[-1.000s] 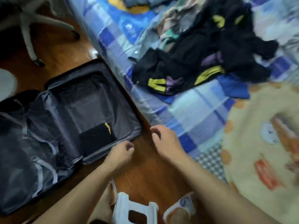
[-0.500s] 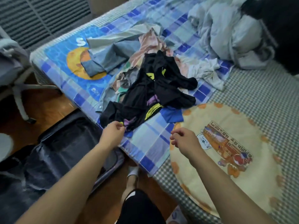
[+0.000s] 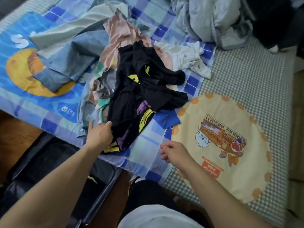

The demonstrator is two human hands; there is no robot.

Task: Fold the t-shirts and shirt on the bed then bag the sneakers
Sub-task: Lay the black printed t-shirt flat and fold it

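Note:
A crumpled black t-shirt [image 3: 144, 89] with yellow and purple print lies on top of a clothes pile on the bed. Under and around it are a pink garment [image 3: 118, 33], a blue denim shirt [image 3: 70, 60], a grey-green garment [image 3: 69, 28], a white t-shirt [image 3: 185, 58] and a small blue piece [image 3: 166, 120]. My left hand [image 3: 98, 135] grips the black t-shirt's near edge, its fingers tucked into the fabric. My right hand [image 3: 174, 153] hovers loosely curled over the bed's near edge and holds nothing. No sneakers are in view.
The clothes lie on a blue checked blanket [image 3: 148, 142]. A round cream mat [image 3: 222, 96] with a cartoon print covers the bed to the right. Bunched pale bedding [image 3: 217, 22] sits at the back. An open dark suitcase [image 3: 49, 158] lies on the wooden floor at the left.
The view rose from the suitcase on the floor to the bed. My left hand reached the black t-shirt's edge and took hold of it; my right hand moved over beside the round mat.

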